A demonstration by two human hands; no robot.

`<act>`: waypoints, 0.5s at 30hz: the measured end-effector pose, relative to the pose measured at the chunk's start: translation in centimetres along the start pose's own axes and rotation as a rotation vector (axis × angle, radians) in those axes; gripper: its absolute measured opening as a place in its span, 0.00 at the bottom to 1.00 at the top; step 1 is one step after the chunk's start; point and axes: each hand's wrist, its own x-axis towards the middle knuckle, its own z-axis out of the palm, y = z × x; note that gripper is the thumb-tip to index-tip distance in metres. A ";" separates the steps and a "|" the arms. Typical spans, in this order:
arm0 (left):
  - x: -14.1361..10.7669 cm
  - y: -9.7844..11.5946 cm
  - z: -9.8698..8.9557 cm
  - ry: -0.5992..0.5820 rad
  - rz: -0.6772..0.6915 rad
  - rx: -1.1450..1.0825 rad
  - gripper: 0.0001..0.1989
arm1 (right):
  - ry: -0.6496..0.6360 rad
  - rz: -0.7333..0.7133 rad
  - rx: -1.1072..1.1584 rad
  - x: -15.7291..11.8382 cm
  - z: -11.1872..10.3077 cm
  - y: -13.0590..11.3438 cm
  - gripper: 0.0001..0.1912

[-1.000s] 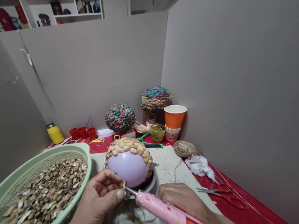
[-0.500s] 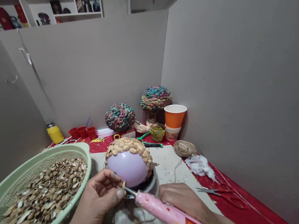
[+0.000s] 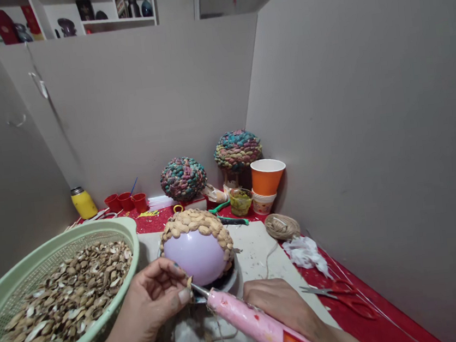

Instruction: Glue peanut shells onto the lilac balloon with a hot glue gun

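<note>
Between thumb and fingertips, my left hand [image 3: 148, 301] pinches a peanut shell [image 3: 189, 282] on edge. A pink hot glue gun [image 3: 253, 319] is gripped in my right hand [image 3: 282, 307], its metal nozzle meeting or almost meeting the shell. Just behind them a lilac balloon [image 3: 194, 256] rests in a grey dish [image 3: 234, 274]. Peanut shells [image 3: 192, 219] cover its top and right side, while its near left face is bare. To the left stands a green colander [image 3: 129, 226] with a heap of loose peanut shells [image 3: 70, 304].
Scissors [image 3: 340, 292], a white plastic bag [image 3: 306, 252] and a twine roll [image 3: 282, 226] lie to the right. Orange cups [image 3: 269, 177], a shell-covered ball [image 3: 183, 179], red cups [image 3: 125, 202] and a yellow bottle [image 3: 84, 203] line the back. Grey partitions [image 3: 140, 93] enclose the table.
</note>
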 end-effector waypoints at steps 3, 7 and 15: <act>0.0 0.0 -0.1 -0.004 -0.001 0.004 0.13 | -0.008 -0.007 -0.031 0.2 -0.1 -0.2 0.22; 0.0 0.0 0.0 0.000 0.001 0.012 0.13 | 0.026 0.006 -0.027 0.4 0.0 -0.4 0.23; 0.0 0.2 0.1 0.011 -0.003 0.015 0.13 | -0.029 0.016 -0.093 0.8 -0.7 -1.1 0.26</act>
